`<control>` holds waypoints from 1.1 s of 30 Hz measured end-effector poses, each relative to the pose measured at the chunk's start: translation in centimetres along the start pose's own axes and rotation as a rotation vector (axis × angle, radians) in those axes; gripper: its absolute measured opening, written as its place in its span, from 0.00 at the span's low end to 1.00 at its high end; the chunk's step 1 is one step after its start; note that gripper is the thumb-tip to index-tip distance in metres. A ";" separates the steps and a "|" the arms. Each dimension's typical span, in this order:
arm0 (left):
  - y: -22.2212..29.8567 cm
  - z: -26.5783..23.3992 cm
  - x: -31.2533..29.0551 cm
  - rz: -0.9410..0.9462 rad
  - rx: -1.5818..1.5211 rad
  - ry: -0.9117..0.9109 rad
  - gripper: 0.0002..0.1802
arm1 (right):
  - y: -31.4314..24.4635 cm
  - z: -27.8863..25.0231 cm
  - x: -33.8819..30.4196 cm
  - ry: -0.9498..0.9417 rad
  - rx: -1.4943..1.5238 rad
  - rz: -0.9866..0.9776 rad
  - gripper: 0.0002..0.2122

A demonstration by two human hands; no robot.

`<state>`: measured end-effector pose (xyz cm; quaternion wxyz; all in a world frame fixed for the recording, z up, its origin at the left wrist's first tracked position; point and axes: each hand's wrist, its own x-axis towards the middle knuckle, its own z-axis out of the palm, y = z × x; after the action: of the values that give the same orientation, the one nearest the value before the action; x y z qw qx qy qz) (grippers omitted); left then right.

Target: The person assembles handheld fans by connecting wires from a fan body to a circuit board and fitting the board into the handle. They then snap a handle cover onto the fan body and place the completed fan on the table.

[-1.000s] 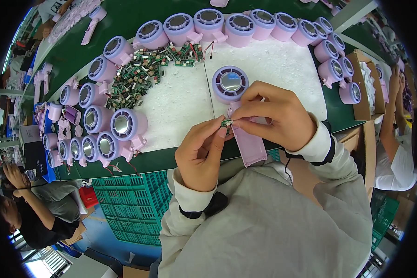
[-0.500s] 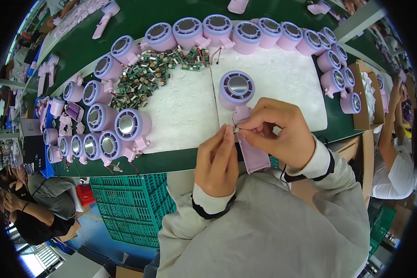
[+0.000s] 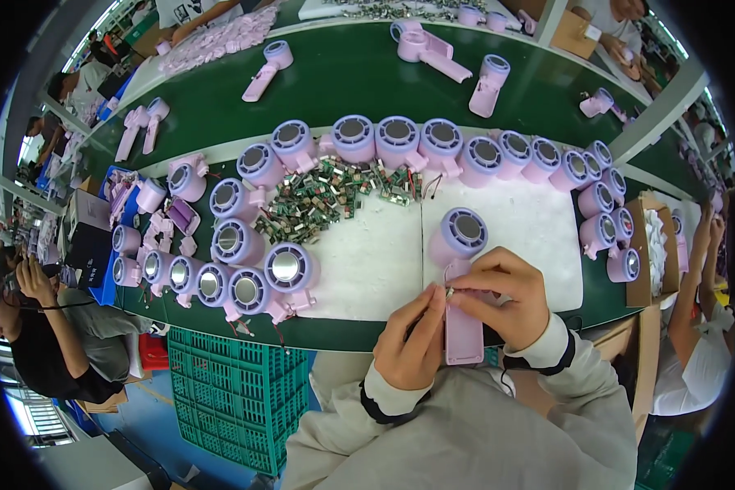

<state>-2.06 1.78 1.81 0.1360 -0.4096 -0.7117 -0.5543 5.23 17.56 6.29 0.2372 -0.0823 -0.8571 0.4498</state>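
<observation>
A handheld fan with a lilac round head (image 3: 459,234) and an opened pink handle (image 3: 464,341) lies in front of me, handle toward my body. Over the upper part of the handle, my left hand (image 3: 410,336) is closed, thumb and fingertips pinched together. My right hand (image 3: 508,296) meets it there, thumb and forefinger pinching too. Between the fingertips shows a small pale connector-like piece (image 3: 449,292); most of it is hidden, and I cannot make out its exact kind. The two hands' fingertips nearly touch.
White foam sheets (image 3: 359,282) cover the bench under the fan. A heap of small green circuit boards (image 3: 322,200) sits behind left, ringed by several fan heads (image 3: 290,265). A cardboard box (image 3: 652,253) stands right; a green crate (image 3: 237,392) is below the bench. Beyond runs a green belt (image 3: 343,73).
The view has tilted upward, so the bench appears lower and more of the green belt shows. Both hands keep their pinch at the fan's handle, which looks straighter in the picture now.
</observation>
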 end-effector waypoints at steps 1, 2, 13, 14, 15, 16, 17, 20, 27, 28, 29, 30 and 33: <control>0.0 -0.1 0.1 0.006 -0.004 0.002 0.20 | 0.1 0.0 0.0 0.009 -0.035 -0.045 0.08; -0.1 -0.1 0.2 0.012 -0.009 0.003 0.20 | 0.0 0.0 0.0 0.013 -0.041 -0.052 0.08; 0.4 -1.0 1.8 0.003 -0.162 -0.122 0.23 | -0.8 -1.3 -0.2 -0.037 0.207 0.151 0.08; 0.5 -1.2 2.7 0.005 -0.218 -0.169 0.24 | -0.9 -2.0 0.2 -0.050 0.204 0.152 0.08; 0.6 -1.6 3.6 0.000 -0.216 -0.166 0.24 | -0.9 -3.0 0.7 -0.058 0.183 0.163 0.05; 0.8 -2.3 4.6 -0.003 -0.209 -0.179 0.24 | -0.8 -4.0 1.2 -0.063 0.159 0.173 0.03; 0.9 -2.8 5.5 -0.004 -0.201 -0.192 0.24 | -0.1 -5.0 2.0 -0.066 0.157 0.173 0.03; -1.0 -2.8 7.6 0.036 0.008 -0.196 0.24 | 3.3 -8.9 4.1 -0.097 0.453 0.262 0.14; -5.4 -1.2 8.2 -0.040 0.740 -0.246 0.21 | 12.7 -26.2 16.0 0.059 0.277 0.355 0.16; -5.7 -0.3 8.4 -0.033 0.784 -0.241 0.21 | 16.4 -30.1 17.3 0.147 0.241 0.418 0.15; -5.8 0.1 8.6 -0.002 0.745 -0.240 0.21 | 19.4 -33.7 17.9 0.236 0.201 0.483 0.14; -6.2 -0.3 8.5 -0.008 0.731 -0.254 0.20 | 19.4 -34.2 19.1 0.069 -0.345 0.215 0.15; -6.9 -0.9 7.7 -0.010 0.718 -0.268 0.20 | 19.4 -31.9 21.5 -0.181 -1.225 0.046 0.16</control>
<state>-12.23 3.97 2.40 0.1737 -0.4011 -0.8741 -0.2119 0.40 59.78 13.14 0.0633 -0.1835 -0.9744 -0.1136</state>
